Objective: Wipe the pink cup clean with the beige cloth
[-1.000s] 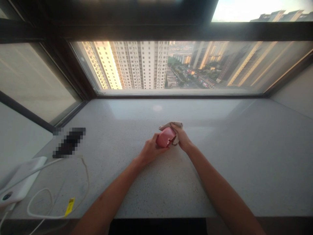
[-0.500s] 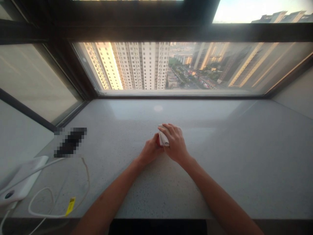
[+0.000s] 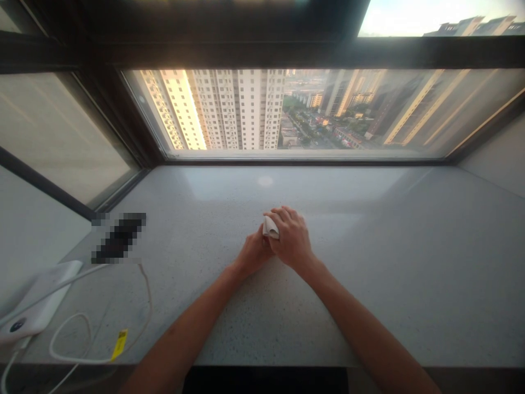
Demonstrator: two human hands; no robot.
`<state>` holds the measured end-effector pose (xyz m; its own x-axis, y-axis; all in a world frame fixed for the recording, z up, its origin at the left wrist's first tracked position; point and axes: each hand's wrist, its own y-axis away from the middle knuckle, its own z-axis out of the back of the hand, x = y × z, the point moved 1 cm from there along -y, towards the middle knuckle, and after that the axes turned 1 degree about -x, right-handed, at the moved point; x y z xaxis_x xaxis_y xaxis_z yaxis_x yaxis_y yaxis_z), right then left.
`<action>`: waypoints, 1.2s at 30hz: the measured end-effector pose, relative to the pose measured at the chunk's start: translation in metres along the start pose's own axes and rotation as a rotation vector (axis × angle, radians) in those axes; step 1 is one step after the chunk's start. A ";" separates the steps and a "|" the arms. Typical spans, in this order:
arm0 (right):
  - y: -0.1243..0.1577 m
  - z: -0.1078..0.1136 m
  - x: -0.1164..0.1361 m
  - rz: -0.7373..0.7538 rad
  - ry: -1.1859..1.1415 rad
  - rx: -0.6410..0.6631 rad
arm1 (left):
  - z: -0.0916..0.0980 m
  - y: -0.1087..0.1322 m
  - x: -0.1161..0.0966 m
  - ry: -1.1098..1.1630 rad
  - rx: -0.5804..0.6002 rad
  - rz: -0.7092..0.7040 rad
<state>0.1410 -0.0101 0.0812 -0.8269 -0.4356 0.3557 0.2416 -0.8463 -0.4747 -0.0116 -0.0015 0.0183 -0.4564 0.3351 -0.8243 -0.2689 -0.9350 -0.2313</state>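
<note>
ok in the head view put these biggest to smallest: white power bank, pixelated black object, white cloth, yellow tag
1. White power bank, nearer the camera, so unsure
2. Pixelated black object
3. White cloth, mostly hidden by left hand and right hand, so unsure
4. Yellow tag

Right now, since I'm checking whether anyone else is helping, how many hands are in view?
2: the left hand and right hand, together around a white cloth over the stone sill. No others show.
</note>
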 end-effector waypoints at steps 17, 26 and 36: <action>-0.007 -0.012 -0.054 -0.294 -0.833 0.021 | 0.003 0.003 -0.009 0.001 0.000 -0.020; 0.023 -0.005 0.034 0.173 0.173 0.032 | -0.007 0.005 0.018 0.166 0.010 -0.055; -0.005 0.000 0.008 -0.019 0.052 0.031 | -0.003 0.000 -0.003 -0.023 0.054 0.022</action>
<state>0.1331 -0.0094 0.0864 -0.8565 -0.4038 0.3215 0.2408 -0.8635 -0.4431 -0.0079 -0.0026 0.0195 -0.4817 0.3174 -0.8168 -0.3039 -0.9348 -0.1840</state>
